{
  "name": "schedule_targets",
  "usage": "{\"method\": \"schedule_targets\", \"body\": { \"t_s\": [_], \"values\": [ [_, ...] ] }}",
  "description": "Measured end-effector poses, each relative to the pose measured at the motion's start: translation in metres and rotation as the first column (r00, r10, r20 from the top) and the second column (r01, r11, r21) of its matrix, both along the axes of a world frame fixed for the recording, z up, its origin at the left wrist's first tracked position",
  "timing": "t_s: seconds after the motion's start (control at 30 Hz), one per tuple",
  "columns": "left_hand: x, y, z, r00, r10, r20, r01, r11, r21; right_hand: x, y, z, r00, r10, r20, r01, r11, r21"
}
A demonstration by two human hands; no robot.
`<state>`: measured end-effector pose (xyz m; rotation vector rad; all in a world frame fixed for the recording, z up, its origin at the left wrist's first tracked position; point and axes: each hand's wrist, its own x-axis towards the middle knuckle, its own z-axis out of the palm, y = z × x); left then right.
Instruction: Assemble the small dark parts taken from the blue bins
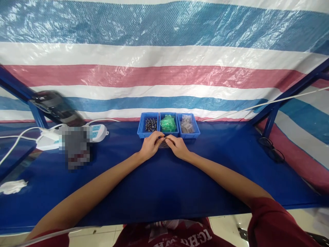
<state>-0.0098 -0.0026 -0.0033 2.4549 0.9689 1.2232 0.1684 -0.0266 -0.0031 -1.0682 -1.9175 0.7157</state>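
Note:
My left hand [151,145] and my right hand [178,146] meet at the middle of the blue table, fingertips pinched close together around something small and dark. A clear, brownish piece [163,144] shows between and below the fingers; its shape is hard to make out. Just beyond the hands, three blue bins stand side by side. Small dark metallic parts [150,125] lie in the left bin [140,127]. Green plastic packaging [168,123] fills the middle bin [168,134]. Small clear packets [187,125] lie in the right bin [196,129].
A white power strip [100,133] with cables and a blurred-out dark object [77,147] are at the left, near a dark bottle [58,106]. White tissue [13,187] lies far left. Glasses [271,150] rest at the right, near the blue frame [271,121]. Striped sheeting [164,75] hangs behind.

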Motion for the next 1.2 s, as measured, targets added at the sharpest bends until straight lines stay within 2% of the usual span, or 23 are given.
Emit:
{"method": "schedule_targets", "body": {
  "t_s": [0.5,0.93,1.2],
  "values": [
    [0.0026,-0.0038,0.0046,0.995,-0.069,0.073,0.064,0.996,0.069,-0.0002,0.0006,0.0008,0.997,-0.02,-0.068,0.018,0.999,-0.034],
    [0.003,-0.0042,0.0083,0.998,0.019,0.065,-0.023,0.997,0.068,0.0003,0.0002,0.0018,0.99,-0.04,-0.132,0.033,0.998,-0.059],
    [0.0023,-0.0012,0.0062,0.995,-0.037,0.091,0.028,0.995,0.094,0.0007,-0.0004,0.0005,0.989,-0.028,-0.147,0.022,0.999,-0.048]
  ]
}}
